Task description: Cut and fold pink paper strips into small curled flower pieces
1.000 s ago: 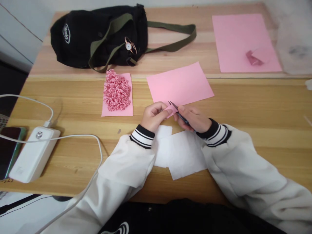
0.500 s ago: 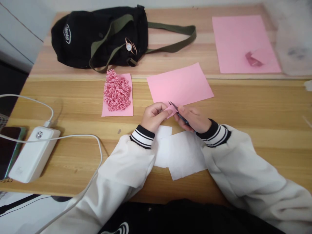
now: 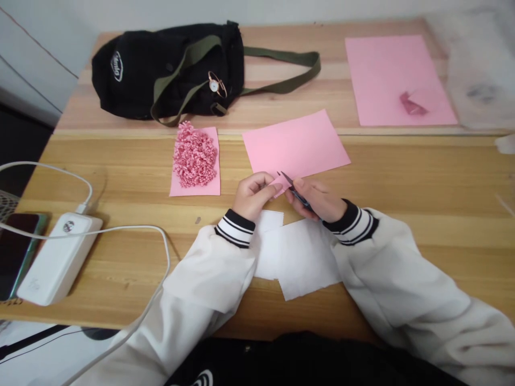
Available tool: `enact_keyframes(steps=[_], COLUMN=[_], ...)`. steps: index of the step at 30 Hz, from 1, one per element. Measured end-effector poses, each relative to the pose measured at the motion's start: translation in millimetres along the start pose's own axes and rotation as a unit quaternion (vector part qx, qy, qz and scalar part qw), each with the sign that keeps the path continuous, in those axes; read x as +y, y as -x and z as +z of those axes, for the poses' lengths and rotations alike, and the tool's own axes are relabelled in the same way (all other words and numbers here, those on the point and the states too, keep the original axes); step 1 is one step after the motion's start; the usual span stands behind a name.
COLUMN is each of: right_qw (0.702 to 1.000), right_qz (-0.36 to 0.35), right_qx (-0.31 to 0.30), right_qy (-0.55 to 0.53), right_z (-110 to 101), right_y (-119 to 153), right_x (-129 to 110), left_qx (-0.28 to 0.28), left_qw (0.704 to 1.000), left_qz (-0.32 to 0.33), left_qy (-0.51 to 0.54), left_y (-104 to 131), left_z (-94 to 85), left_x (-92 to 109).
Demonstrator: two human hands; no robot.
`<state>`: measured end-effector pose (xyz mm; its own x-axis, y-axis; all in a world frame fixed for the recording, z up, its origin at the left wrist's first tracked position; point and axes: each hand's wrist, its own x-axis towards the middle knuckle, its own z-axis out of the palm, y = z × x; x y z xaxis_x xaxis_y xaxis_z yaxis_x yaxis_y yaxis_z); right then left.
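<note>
Hands meet at the middle of the desk (image 3: 362,177), close together, almost touching. The left hand (image 3: 252,195) pinches a small pink scrap (image 3: 280,186) between thumb and fingertips. The right hand (image 3: 319,200) is closed around dark tweezers (image 3: 295,192), whose tips point up and left and reach the scrap; whether they actually grip it is too small to tell. All this hangs just over the near edge of a pink sheet (image 3: 295,145) lying flat on the wood.

Under the wrists lie two white papers (image 3: 300,257), overlapping. To the left of the sheet sits a smaller pink card (image 3: 196,187) heaped with a pile of curled pink bits (image 3: 194,157).

Further back, a black bag (image 3: 169,69) with an olive strap (image 3: 281,67), a watch (image 3: 216,84) resting on it. Far right, a second pink sheet (image 3: 386,69) with a darker folded piece (image 3: 409,103) on top.

Left edge: a white power bank (image 3: 56,262) with a cable (image 3: 120,230) running off it, and a phone (image 3: 16,252) just beside.
</note>
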<state>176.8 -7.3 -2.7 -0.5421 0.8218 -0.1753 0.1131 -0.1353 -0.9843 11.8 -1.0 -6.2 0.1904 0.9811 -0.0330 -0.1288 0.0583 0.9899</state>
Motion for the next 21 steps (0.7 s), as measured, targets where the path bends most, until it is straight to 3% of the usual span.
enact_keyframes(steps=[13, 21], right_qw=[0.999, 0.996], right_qz=[-0.029, -0.024], right_qx=[0.015, 0.075], right_qy=[-0.017, -0.04], right_z=[0.9, 3.3], right_y=[-3.2, -2.3], right_x=[3.7, 1.2], left_qx=[0.029, 0.052], left_qw=[0.997, 0.995], left_qz=[-0.002, -0.005], left_qy=[0.078, 0.089], left_y=[-3.3, -4.0], left_z=[-3.6, -1.5], left_x=[-8.6, -7.4])
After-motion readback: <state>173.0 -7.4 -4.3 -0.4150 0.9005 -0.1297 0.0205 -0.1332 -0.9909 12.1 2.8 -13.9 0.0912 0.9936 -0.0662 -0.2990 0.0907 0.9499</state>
